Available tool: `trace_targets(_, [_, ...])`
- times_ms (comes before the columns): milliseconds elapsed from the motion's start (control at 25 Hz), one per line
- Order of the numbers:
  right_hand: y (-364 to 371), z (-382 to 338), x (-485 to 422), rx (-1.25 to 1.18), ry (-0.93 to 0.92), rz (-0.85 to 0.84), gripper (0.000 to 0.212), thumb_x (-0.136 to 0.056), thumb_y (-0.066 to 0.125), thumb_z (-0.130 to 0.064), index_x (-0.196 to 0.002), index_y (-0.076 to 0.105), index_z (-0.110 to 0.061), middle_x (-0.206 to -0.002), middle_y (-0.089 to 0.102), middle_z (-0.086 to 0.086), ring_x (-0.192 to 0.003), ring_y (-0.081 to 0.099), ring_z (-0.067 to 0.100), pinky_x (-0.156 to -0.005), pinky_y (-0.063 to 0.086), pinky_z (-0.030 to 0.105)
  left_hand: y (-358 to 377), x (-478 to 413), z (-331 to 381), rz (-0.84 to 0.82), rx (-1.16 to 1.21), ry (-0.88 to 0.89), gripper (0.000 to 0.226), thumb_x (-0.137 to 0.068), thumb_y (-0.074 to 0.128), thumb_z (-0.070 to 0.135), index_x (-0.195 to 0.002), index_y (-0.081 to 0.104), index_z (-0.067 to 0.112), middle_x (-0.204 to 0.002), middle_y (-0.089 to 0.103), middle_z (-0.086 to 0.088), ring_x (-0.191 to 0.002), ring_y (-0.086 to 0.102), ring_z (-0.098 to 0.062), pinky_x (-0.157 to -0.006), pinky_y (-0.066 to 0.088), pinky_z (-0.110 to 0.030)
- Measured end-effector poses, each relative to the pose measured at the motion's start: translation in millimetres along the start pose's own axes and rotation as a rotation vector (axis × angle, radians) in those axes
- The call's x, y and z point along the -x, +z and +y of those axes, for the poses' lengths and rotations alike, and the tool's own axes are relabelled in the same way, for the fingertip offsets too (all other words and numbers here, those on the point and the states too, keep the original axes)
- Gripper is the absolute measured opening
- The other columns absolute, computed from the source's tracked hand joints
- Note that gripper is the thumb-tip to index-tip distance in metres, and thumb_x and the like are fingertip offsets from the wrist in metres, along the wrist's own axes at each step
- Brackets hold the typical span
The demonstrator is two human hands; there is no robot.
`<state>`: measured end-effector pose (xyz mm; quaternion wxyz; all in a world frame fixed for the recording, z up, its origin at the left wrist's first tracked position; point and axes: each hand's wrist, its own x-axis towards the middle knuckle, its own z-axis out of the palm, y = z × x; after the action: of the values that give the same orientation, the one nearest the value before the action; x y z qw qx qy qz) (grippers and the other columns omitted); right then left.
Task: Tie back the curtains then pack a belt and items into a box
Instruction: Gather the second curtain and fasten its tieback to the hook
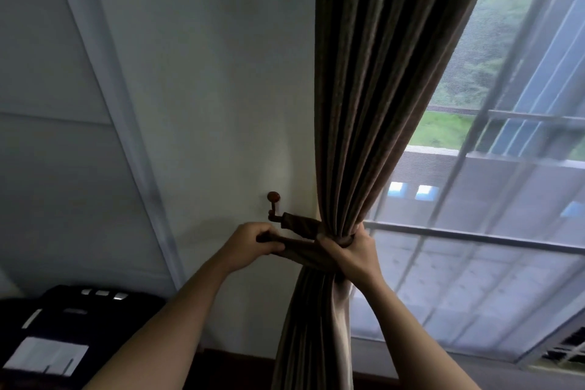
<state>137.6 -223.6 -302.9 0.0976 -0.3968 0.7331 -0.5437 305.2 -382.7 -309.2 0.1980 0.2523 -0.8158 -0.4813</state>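
Your left hand (250,242) is curled tight around the free end of the tieback (300,226), a band of the same brown cloth as the curtain (380,104). The fingers fold over the top of the band and the thumb sits under it. A short dark tip of the band pokes out past your knuckles toward the wall (205,104). That hand is just below and slightly left of the wall hook (273,204), close to it but not touching.

The hook is a reddish-brown knob on a short stem. The tieback's other end is looped on its lower arm. From there the band runs right, passes round the gathered curtain and comes back across the front to your left hand.

Your right hand (353,255) grips the curtain at the narrowest point of the gather. The fingers wrap round the far side of the bundle, and the thumb and palm press on the front where the band crosses. Neither hand is spread.

The curtain hangs at the left edge of the window (506,168), pulled into a tight waist at your hands and flaring again below. At lower left sits a black object (79,320), too dim to name.
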Motion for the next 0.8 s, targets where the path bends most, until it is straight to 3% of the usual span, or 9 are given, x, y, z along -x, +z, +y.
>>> trace_targets(80, [6, -1, -2, -0.002, 0.017, 0.032, 0.041, -0.071, 0.078, -0.029, -0.104, 0.054, -0.022, -0.087, 0.063, -0.014, -0.087, 0.062, 0.011, -0.071, 0.047, 0.021, 2, -6, -5, 0.128, 0.281, -0.094, 0.012, -0.081, 0.07, 0.008, -0.091, 0.068, 0.014, -0.079, 0.067, 0.001, -0.074, 0.063, -0.01, -0.066, 0.051, -0.019])
trace_targets(240, [25, -7, -7, -0.013, 0.052, 0.158, 0.04, -0.067, 0.078, -0.036, -0.097, 0.052, -0.029, -0.089, 0.064, -0.011, -0.087, 0.062, 0.012, -0.072, 0.049, 0.03, 31, -27, -8, 0.504, 0.805, -0.232, 0.025, -0.082, 0.067, 0.002, -0.095, 0.052, 0.017, -0.084, 0.063, -0.01, -0.075, 0.062, -0.02, -0.068, 0.05, -0.029])
trace_targets(320, [33, -9, -10, 0.015, 0.049, 0.185, 0.044, -0.065, 0.076, -0.043, -0.098, 0.05, -0.029, -0.094, 0.061, -0.009, -0.09, 0.06, 0.012, -0.076, 0.051, 0.033, 43, -38, -9, 0.636, 0.897, -0.281, 0.028, -0.082, 0.069, 0.004, -0.096, 0.049, 0.018, -0.09, 0.064, -0.017, -0.079, 0.064, -0.024, -0.073, 0.054, -0.033])
trace_targets(400, [39, -11, -12, 0.036, 0.053, 0.195, 0.046, -0.065, 0.075, -0.044, -0.098, 0.049, -0.028, -0.096, 0.058, -0.009, -0.092, 0.058, 0.012, -0.078, 0.05, 0.034, 47, -46, -8, 0.727, 0.691, -0.305, 0.03, -0.081, 0.071, 0.011, -0.106, 0.055, 0.015, -0.098, 0.065, -0.018, -0.084, 0.064, -0.024, -0.079, 0.055, -0.035])
trace_targets(520, [44, -13, -14, 0.047, 0.04, 0.222, 0.045, -0.066, 0.077, -0.04, -0.098, 0.046, -0.028, -0.095, 0.055, -0.009, -0.092, 0.055, 0.011, -0.077, 0.048, 0.032, 49, -55, -7, 0.752, 0.352, -0.285, 0.032, -0.085, 0.067, 0.013, -0.115, 0.064, 0.003, -0.103, 0.066, -0.009, -0.091, 0.059, -0.016, -0.083, 0.044, -0.023])
trace_targets(600, [47, -14, -15, 0.056, 0.034, 0.225, 0.046, -0.066, 0.077, -0.038, -0.099, 0.045, -0.029, -0.095, 0.053, -0.009, -0.092, 0.053, 0.01, -0.076, 0.045, 0.028, 49, -59, -9, 0.788, 0.297, -0.316, 0.027, -0.087, 0.063, 0.011, -0.111, 0.067, -0.001, -0.101, 0.068, -0.008, -0.092, 0.06, -0.017, -0.079, 0.038, -0.016])
trace_targets(720, [50, -12, -18, 0.058, 0.027, 0.203, 0.05, -0.066, 0.077, -0.038, -0.104, 0.048, -0.024, -0.098, 0.053, -0.008, -0.093, 0.052, 0.01, -0.077, 0.043, 0.027, 50, -62, -20, 0.741, 0.188, -0.285, 0.019, -0.089, 0.059, 0.008, -0.099, 0.072, -0.001, -0.091, 0.07, -0.01, -0.083, 0.061, -0.018, -0.059, 0.034, -0.013])
trace_targets(800, [51, -9, -20, 0.07, 0.018, 0.195, 0.054, -0.066, 0.077, -0.039, -0.108, 0.049, -0.022, -0.1, 0.054, -0.007, -0.095, 0.053, 0.011, -0.078, 0.044, 0.027, 46, -61, -26, 0.652, 0.084, -0.248, 0.018, -0.088, 0.06, 0.006, -0.1, 0.072, -0.001, -0.088, 0.07, -0.014, -0.081, 0.06, -0.016, -0.063, 0.038, -0.019])
